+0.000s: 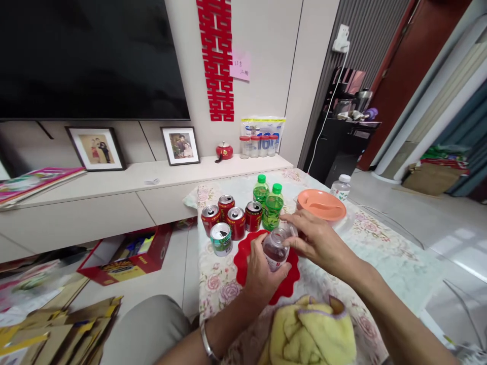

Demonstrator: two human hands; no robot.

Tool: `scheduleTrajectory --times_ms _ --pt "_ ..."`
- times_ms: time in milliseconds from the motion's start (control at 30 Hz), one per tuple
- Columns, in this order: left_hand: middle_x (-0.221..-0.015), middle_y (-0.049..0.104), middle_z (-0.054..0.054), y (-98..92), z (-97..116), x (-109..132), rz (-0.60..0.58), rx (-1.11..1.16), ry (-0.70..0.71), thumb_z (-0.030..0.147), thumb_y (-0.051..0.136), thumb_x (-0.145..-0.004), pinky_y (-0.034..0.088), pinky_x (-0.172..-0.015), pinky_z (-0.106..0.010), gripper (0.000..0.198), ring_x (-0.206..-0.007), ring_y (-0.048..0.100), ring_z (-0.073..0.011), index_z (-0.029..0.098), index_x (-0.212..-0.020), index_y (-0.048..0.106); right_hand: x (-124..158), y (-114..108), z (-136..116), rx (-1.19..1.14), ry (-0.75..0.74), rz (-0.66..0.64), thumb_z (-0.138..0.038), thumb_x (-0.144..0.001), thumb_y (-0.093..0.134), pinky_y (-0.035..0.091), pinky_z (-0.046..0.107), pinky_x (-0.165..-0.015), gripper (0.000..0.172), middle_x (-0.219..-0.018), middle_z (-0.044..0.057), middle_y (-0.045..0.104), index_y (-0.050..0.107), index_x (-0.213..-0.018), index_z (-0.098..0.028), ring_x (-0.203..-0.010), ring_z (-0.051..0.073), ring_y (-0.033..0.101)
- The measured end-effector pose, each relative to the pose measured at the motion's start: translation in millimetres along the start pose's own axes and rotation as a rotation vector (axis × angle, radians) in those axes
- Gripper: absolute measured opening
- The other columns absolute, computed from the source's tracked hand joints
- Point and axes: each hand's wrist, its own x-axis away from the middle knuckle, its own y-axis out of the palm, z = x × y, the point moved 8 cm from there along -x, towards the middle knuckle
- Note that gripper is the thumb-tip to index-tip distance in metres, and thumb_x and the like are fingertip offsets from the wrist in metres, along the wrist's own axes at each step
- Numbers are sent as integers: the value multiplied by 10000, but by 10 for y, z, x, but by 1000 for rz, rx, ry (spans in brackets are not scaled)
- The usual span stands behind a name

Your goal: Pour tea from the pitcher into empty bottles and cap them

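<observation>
My left hand [261,271] is wrapped round a see-through jar [274,249] with a printed label, tilted a little above a red scalloped mat [243,256]. The jar's mouth is uncovered. At its right side, my right hand [314,235] has its fingers curled round a see-through piece [291,231], perhaps a lid; its kind is hard to make out. Left of the jar stand several red drink cans [236,223] and one green-and-silver can [221,239]. Two green-capped bottles [273,208] stand just behind my hands.
A crumpled yellow towel [314,332] lies at the table's near edge. An orange divided plate [321,204] and a white-capped bottle [341,187] are at the back right. Behind, a white cabinet [213,170] carries red-lidded jars [258,147] and photo frames [180,146].
</observation>
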Motion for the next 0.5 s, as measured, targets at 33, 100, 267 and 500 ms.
scheduleTrajectory --times_ms 33,100,267,500 --pt "-1354 636 -150 -31 35 -41 -36 2 -4 234 792 -649 488 -1076 -558 775 -1288 612 -360 211 -1357 478 14 -18 6 -27 3 2 -333 -990 647 555 399 -842 389 -1039 103 686 648 -1358 -207 -957 248 670" --pt "-1367 618 -147 -85 124 -129 -110 15 6 246 807 -619 466 -1105 -561 819 -1308 591 -364 211 -1368 478 44 -44 13 -69 27 -1 -367 -985 660 547 389 -821 380 -1010 85 696 666 -1342 -236 -936 241 665" --pt "-1287 666 -116 -54 240 -256 -303 162 20 230 798 -602 516 -1082 -504 801 -1230 647 -328 213 -1347 502 125 -60 -42 -204 117 -43 -429 -998 636 549 396 -856 395 -1033 74 723 669 -1355 -263 -955 234 672" --pt "-1262 704 -103 36 94 -260 -306 330 -80 222 757 -638 556 -1027 -457 721 -1145 702 -289 246 -1314 505 131 -64 -73 -330 198 -111 -387 -1083 470 527 388 -961 359 -1168 61 718 650 -1382 -302 -1088 206 662"
